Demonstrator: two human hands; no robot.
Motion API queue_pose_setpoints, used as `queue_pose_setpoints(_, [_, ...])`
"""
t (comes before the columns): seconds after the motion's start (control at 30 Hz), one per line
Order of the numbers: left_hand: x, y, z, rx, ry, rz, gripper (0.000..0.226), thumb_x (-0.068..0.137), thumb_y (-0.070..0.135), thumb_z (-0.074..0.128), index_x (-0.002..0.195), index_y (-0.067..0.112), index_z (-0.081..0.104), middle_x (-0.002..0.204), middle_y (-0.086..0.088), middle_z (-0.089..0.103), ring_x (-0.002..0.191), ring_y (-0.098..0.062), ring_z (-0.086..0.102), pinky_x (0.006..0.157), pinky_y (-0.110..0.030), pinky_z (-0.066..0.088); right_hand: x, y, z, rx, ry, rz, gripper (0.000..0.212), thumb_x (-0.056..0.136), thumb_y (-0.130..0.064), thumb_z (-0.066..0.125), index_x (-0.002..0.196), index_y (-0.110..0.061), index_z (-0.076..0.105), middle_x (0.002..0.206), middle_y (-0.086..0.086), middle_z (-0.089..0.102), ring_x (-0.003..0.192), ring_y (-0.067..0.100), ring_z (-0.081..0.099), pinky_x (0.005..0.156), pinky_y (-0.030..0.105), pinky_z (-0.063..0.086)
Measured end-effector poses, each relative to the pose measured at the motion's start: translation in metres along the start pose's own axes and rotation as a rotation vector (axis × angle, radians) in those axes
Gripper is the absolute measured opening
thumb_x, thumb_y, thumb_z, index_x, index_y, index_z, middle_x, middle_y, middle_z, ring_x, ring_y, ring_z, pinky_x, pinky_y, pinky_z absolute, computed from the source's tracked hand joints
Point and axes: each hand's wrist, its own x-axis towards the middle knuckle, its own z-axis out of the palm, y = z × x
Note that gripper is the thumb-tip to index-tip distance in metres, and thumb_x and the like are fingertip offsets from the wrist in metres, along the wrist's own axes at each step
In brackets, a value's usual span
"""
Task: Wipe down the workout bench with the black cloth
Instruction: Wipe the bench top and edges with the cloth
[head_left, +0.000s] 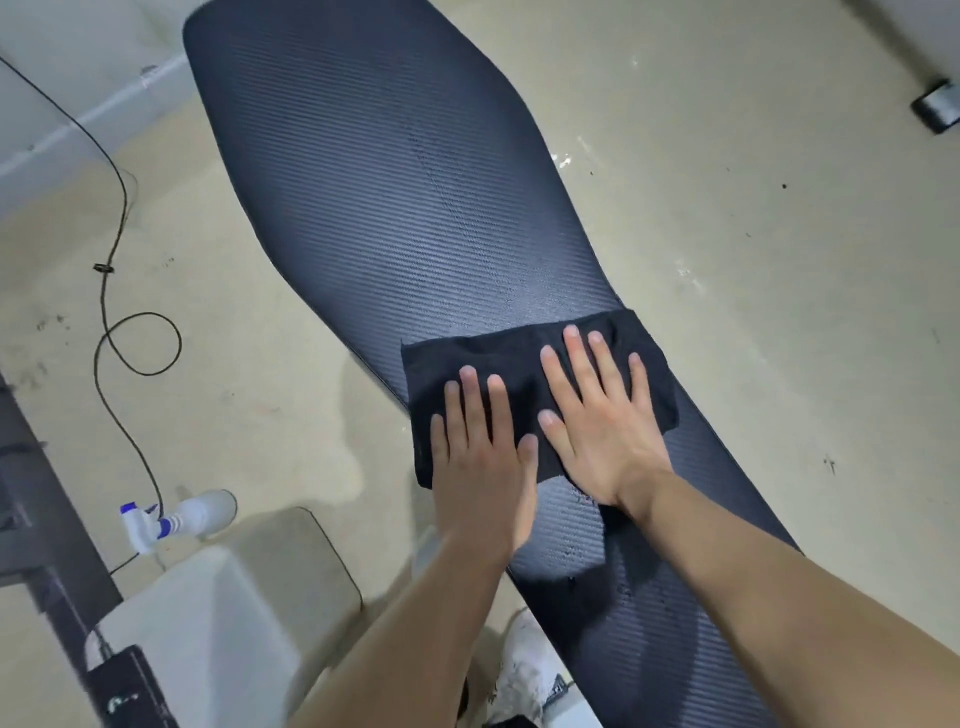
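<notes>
A: How do the fingers lie?

B: Straight and slightly spread on both. The left hand (480, 467) lies flat with its fingers (470, 395) pressed on the black cloth (498, 353). The right hand (602, 436) lies flat just beside it, its fingers (576, 364) also on the cloth. Neither hand curls round anything. The 2 thumbs nearly meet in the middle.

A: And where is the cloth relative to them?

B: Directly under the fingers of both hands. It reaches a little past the left fingertips. The right middle fingertip comes almost to the cloth's far edge. The heel of the right palm sits off the cloth, on the bare pad. The left wrist crosses the cloth's near edge.

A: Where does the cloth lie on the bench?

B: Flat across the narrow part of the workout bench (389, 182), covering nearly its whole width there. Its right corner pokes just over the bench's right edge. The pad is dark, with a fine ribbed texture. It widens towards the far end and runs on under both forearms at the near end. A few small specks show on the pad near the right wrist.

A: What is around it?

B: A pale concrete floor (753, 286). At the left, a white spray bottle (182, 517) with a blue nozzle lies on its side, well apart from the bench. A thin black cable (111, 322) loops past it. A pale boxy object (218, 613) stands near the left forearm, and a white shoe (524, 670) shows between the arms. A small dark object (937, 106) sits on the floor at the far right.
</notes>
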Motion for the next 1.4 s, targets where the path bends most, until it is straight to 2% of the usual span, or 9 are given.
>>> queue_pose_setpoints(0.13, [-0.017, 0.003, 0.005, 0.020, -0.032, 0.027, 0.074, 0.097, 0.049, 0.028, 0.158, 0.010, 0.016, 0.167, -0.017, 0.006, 0.154, -0.033, 0.012, 0.122, -0.051, 0.021, -0.024, 0.004, 0.010, -0.032, -0.047, 0.031, 0.068, 0.100, -0.054, 0.010, 0.158, -0.024, -0.007, 0.163, 0.005, -0.027, 0.151, 0.031, -0.020, 0.119, 0.064, 0.001])
queue_pose_setpoints(0.3, [0.014, -0.007, -0.005, 0.011, 0.014, -0.004, 0.080, 0.095, 0.053, 0.031, 0.158, 0.006, 0.014, 0.166, -0.020, 0.004, 0.155, -0.034, 0.009, 0.124, -0.048, 0.013, -0.002, -0.005, 0.000, -0.028, -0.053, 0.019, 0.068, 0.099, -0.057, 0.009, 0.155, -0.027, -0.016, 0.162, 0.004, -0.031, 0.150, 0.032, -0.024, 0.118, 0.064, -0.005])
queue_pose_setpoints(0.47, [0.081, -0.031, -0.027, -0.029, 0.054, -0.060, 0.075, 0.099, 0.050, 0.026, 0.158, 0.005, 0.013, 0.166, -0.022, 0.004, 0.154, -0.035, 0.009, 0.123, -0.051, 0.016, 0.078, -0.023, -0.033, 0.000, -0.016, -0.030, 0.066, 0.102, -0.053, 0.013, 0.157, -0.028, -0.013, 0.164, 0.003, -0.026, 0.151, 0.030, -0.022, 0.119, 0.063, -0.004])
queue_pose_setpoints(0.57, [0.128, -0.057, -0.045, -0.006, 0.099, -0.012, 0.073, 0.101, 0.049, 0.030, 0.157, 0.004, 0.016, 0.166, -0.024, 0.007, 0.153, -0.038, 0.012, 0.121, -0.051, 0.017, 0.129, -0.036, -0.053, 0.007, 0.006, -0.043, 0.066, 0.102, -0.052, 0.016, 0.157, -0.029, -0.010, 0.165, 0.002, -0.022, 0.152, 0.028, -0.021, 0.119, 0.063, -0.004])
queue_pose_setpoints(0.73, [0.213, -0.097, -0.079, -0.001, 0.082, 0.058, 0.075, 0.101, 0.052, 0.024, 0.159, 0.008, 0.005, 0.167, -0.021, -0.006, 0.155, -0.034, 0.000, 0.124, -0.048, 0.005, 0.215, -0.058, -0.087, -0.018, 0.030, -0.062, 0.065, 0.101, -0.054, 0.012, 0.157, -0.029, -0.010, 0.166, 0.002, -0.021, 0.152, 0.027, -0.020, 0.120, 0.060, -0.006])
queue_pose_setpoints(0.87, [0.280, -0.120, -0.102, 0.040, 0.155, 0.070, 0.074, 0.100, 0.051, 0.022, 0.159, 0.007, 0.012, 0.166, -0.022, 0.003, 0.155, -0.035, 0.006, 0.124, -0.050, 0.012, 0.283, -0.071, -0.113, -0.026, 0.062, -0.075, 0.065, 0.101, -0.053, 0.010, 0.158, -0.029, -0.010, 0.166, 0.002, -0.022, 0.152, 0.025, -0.021, 0.121, 0.057, -0.007])
queue_pose_setpoints(1.03, [0.359, -0.146, -0.137, 0.039, 0.050, 0.071, 0.073, 0.101, 0.054, 0.013, 0.158, 0.015, -0.011, 0.166, -0.012, -0.020, 0.154, -0.026, -0.017, 0.125, -0.046, -0.004, 0.351, -0.087, -0.136, -0.046, 0.107, -0.060, 0.064, 0.103, -0.050, 0.008, 0.158, -0.024, -0.010, 0.166, 0.004, -0.020, 0.152, 0.025, -0.019, 0.123, 0.050, -0.007])
queue_pose_setpoints(1.23, [0.400, -0.153, -0.153, 0.038, 0.113, 0.017, 0.070, 0.102, 0.052, 0.012, 0.159, 0.016, -0.009, 0.167, -0.011, -0.018, 0.154, -0.024, -0.016, 0.125, -0.045, -0.005, 0.403, -0.096, -0.156, -0.043, 0.137, -0.043, 0.063, 0.103, -0.047, 0.009, 0.159, -0.023, -0.008, 0.167, 0.002, -0.018, 0.153, 0.023, -0.017, 0.123, 0.048, -0.005])
queue_pose_setpoints(1.4, [0.381, -0.149, -0.149, 0.041, 0.081, -0.009, 0.069, 0.103, 0.050, 0.012, 0.159, 0.016, -0.010, 0.167, -0.011, -0.019, 0.154, -0.025, -0.016, 0.125, -0.046, -0.005, 0.393, -0.095, -0.153, -0.034, 0.129, -0.064, 0.065, 0.103, -0.047, 0.012, 0.159, -0.019, -0.007, 0.167, 0.003, -0.017, 0.153, 0.022, -0.014, 0.124, 0.047, -0.004])
